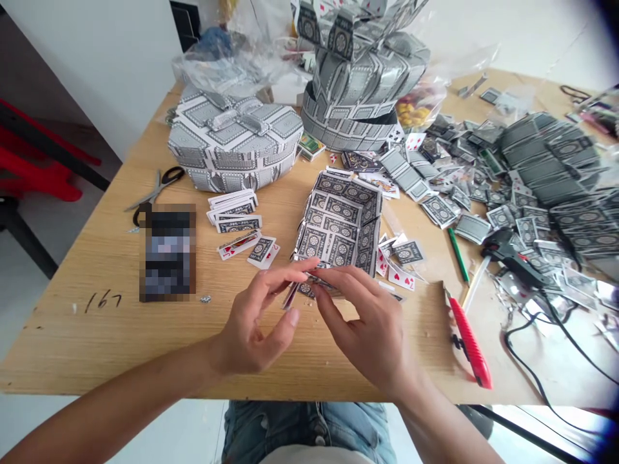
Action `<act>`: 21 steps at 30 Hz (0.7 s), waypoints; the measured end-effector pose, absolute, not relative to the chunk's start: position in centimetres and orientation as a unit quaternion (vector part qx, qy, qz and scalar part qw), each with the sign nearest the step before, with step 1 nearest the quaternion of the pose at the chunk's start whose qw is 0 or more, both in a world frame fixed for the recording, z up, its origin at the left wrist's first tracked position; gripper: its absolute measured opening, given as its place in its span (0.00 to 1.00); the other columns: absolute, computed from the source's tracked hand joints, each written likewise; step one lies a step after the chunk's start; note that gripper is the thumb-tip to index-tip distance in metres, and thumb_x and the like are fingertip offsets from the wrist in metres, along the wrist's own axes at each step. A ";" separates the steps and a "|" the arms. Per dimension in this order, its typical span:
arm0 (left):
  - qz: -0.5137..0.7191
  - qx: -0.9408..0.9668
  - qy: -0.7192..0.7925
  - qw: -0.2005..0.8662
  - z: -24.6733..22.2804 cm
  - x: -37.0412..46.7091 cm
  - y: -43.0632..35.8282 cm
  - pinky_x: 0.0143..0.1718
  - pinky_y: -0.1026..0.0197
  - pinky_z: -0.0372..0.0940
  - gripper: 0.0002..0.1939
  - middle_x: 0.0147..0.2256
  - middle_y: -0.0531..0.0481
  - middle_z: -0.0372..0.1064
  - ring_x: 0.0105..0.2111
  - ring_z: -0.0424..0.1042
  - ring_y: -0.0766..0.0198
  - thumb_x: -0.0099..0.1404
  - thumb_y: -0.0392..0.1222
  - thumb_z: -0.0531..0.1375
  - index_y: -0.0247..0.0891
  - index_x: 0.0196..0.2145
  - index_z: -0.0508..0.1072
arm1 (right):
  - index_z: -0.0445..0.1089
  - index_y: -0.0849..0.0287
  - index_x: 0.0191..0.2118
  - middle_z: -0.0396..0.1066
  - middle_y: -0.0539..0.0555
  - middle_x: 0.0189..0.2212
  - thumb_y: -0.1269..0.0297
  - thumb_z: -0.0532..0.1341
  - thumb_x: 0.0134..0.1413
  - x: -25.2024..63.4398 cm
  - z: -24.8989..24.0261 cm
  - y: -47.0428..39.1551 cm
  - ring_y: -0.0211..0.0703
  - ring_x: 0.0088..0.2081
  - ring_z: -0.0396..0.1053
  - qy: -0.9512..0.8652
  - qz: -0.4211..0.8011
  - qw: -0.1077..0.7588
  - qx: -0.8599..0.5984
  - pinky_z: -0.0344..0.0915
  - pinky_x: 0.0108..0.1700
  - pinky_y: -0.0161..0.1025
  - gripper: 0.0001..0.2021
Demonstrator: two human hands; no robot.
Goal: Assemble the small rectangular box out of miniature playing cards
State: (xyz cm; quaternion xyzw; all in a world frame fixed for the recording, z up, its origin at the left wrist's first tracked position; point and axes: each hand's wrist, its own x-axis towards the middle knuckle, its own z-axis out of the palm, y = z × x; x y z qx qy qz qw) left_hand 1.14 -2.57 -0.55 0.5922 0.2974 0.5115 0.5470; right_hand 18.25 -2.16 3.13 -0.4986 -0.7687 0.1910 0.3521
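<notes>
Apparently part-built, an open-topped playing-card box [341, 222] sits mid-tabletop [120, 348], its floor and far walls in place, its near edge seemingly unfinished; loose playing cards [239, 224] at left look unused. Both forearms angle inward from the near side. The right hand [372, 328] appears to pinch a card piece [290, 294] at that edge; the left hand [249, 322] curves loosely alongside, thumb spread from fingers.
</notes>
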 end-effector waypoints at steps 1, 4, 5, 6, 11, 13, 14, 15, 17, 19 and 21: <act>0.511 0.592 0.295 0.549 -0.6 1.1 -2.5 0.64 0.47 0.55 0.21 0.61 0.40 0.62 0.63 0.59 0.55 0.64 0.30 0.57 0.42 0.54 0.63 | 0.72 0.55 0.45 0.75 0.53 0.37 0.73 0.57 0.60 18.3 3.3 -2.0 0.41 0.38 0.73 -0.775 0.178 0.351 -0.493 0.70 0.41 0.40 0.11; 0.509 0.579 0.291 0.567 -0.6 1.2 -2.2 0.65 0.47 0.52 0.27 0.62 0.41 0.58 0.64 0.57 0.54 0.62 0.33 0.62 0.43 0.57 0.60 | 0.72 0.55 0.44 0.76 0.54 0.38 0.74 0.58 0.59 18.6 3.7 -1.5 0.42 0.38 0.73 -0.792 0.134 0.347 -0.484 0.70 0.41 0.41 0.11; 0.510 0.565 0.294 0.578 -0.5 1.2 -2.0 0.65 0.47 0.53 0.28 0.62 0.41 0.58 0.63 0.57 0.53 0.61 0.35 0.63 0.44 0.57 0.60 | 0.72 0.55 0.44 0.76 0.54 0.38 0.74 0.58 0.58 18.7 3.7 -1.4 0.42 0.39 0.73 -0.795 0.120 0.345 -0.483 0.70 0.41 0.41 0.11; 0.512 0.546 0.301 0.591 -0.4 1.2 -1.9 0.64 0.48 0.54 0.27 0.61 0.41 0.59 0.62 0.58 0.53 0.61 0.38 0.64 0.43 0.57 0.61 | 0.72 0.56 0.45 0.76 0.54 0.38 0.74 0.58 0.58 18.7 3.7 -1.4 0.42 0.39 0.73 -0.797 0.108 0.344 -0.484 0.70 0.41 0.42 0.11; 0.476 0.424 0.375 0.673 0.3 1.3 -0.9 0.44 0.61 0.68 0.18 0.45 0.45 0.69 0.45 0.70 0.61 0.63 0.47 0.63 0.39 0.48 0.70 | 0.70 0.56 0.47 0.76 0.55 0.39 0.76 0.59 0.57 18.9 3.1 -1.5 0.42 0.39 0.72 -0.812 0.067 0.340 -0.470 0.69 0.41 0.42 0.13; 0.447 0.385 0.368 0.719 0.5 1.2 -0.5 0.34 0.64 0.67 0.17 0.37 0.48 0.70 0.36 0.71 0.65 0.62 0.48 0.64 0.37 0.45 0.71 | 0.70 0.55 0.48 0.76 0.54 0.40 0.76 0.59 0.57 19.1 2.9 -1.6 0.43 0.40 0.72 -0.827 0.047 0.326 -0.455 0.68 0.42 0.42 0.15; 0.437 0.369 0.360 0.737 0.6 1.2 -0.4 0.31 0.64 0.66 0.17 0.35 0.49 0.70 0.34 0.71 0.65 0.61 0.48 0.65 0.37 0.45 0.71 | 0.69 0.55 0.49 0.76 0.54 0.40 0.76 0.59 0.57 19.2 2.9 -1.6 0.43 0.41 0.72 -0.834 0.040 0.319 -0.448 0.68 0.43 0.42 0.15; 0.430 0.355 0.354 0.750 0.7 1.2 -0.2 0.30 0.64 0.65 0.17 0.33 0.50 0.70 0.32 0.71 0.65 0.60 0.47 0.66 0.37 0.44 0.71 | 0.69 0.54 0.50 0.76 0.53 0.41 0.76 0.59 0.57 19.3 2.8 -1.6 0.43 0.42 0.72 -0.839 0.035 0.315 -0.442 0.68 0.43 0.42 0.16; 0.424 0.339 0.349 0.764 1.0 1.2 -0.1 0.29 0.64 0.65 0.18 0.32 0.50 0.71 0.31 0.72 0.65 0.58 0.45 0.67 0.36 0.43 0.71 | 0.68 0.53 0.51 0.76 0.53 0.41 0.77 0.60 0.57 19.6 2.8 -1.7 0.44 0.43 0.72 -0.845 0.031 0.312 -0.433 0.68 0.44 0.42 0.18; 0.421 0.330 0.344 0.771 1.2 1.2 0.0 0.30 0.64 0.65 0.17 0.32 0.49 0.72 0.31 0.72 0.66 0.57 0.44 0.68 0.34 0.42 0.72 | 0.68 0.54 0.52 0.76 0.53 0.41 0.77 0.61 0.56 19.8 2.8 -1.9 0.44 0.43 0.72 -0.846 0.026 0.314 -0.430 0.68 0.44 0.42 0.19; 0.421 0.320 0.335 0.780 1.3 1.2 0.0 0.31 0.63 0.65 0.18 0.32 0.49 0.72 0.30 0.73 0.66 0.56 0.44 0.69 0.34 0.41 0.72 | 0.69 0.54 0.53 0.76 0.54 0.41 0.77 0.62 0.54 19.9 2.8 -1.9 0.45 0.42 0.72 -0.846 0.022 0.318 -0.428 0.67 0.45 0.43 0.20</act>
